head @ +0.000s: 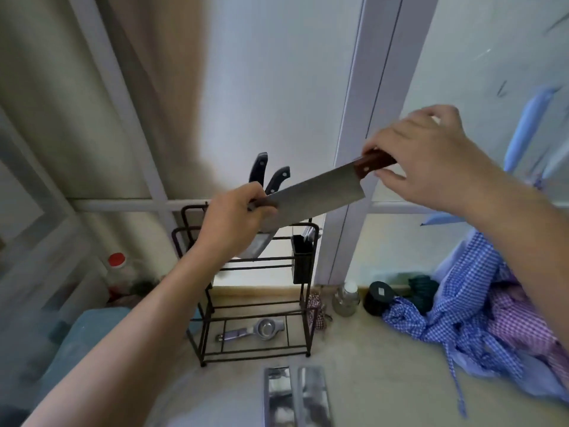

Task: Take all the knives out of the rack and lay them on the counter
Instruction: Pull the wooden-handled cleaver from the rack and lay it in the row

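Lying nearest, on the counter (354, 349) below both hands: two shiny steel slabs (295, 396) side by side, too blurred to tell whether knives. Leaving bare beige room between them and the rack's feet.

Spreading under the right forearm: a heap of checked cloth (462, 318), blue and pink, crowding that edge of the counter. Sitting left of it, near the wall, a small jar (346, 298) and a dark round lid (380, 295).

Standing under the left hand: the black wire rack (246, 303), a squeezer (255, 329) lying on its bottom shelf, a black holder (303, 257) hanging on its right end.

Clenching, the left hand (234, 220), around the dark handle of a second knife (258, 245), its blade slanting down at the rack's top rail; not telling whether the tip is clear of the rack.

Grasping, the right hand (431, 158), fingers wrapped over the brown wooden handle of a cleaver (317, 195). Hanging in open air above the rack, the broad blade sloping down toward the left hand, its far corner overlapping the left knuckles; not telling whether touching.

Poking up just behind the left hand: two black-handled knives (260, 167), handles tilted, sitting in the rack.

Standing beyond the left forearm: a bottle with a red cap (117, 260). Closing off the back, white panes and a pale frame.
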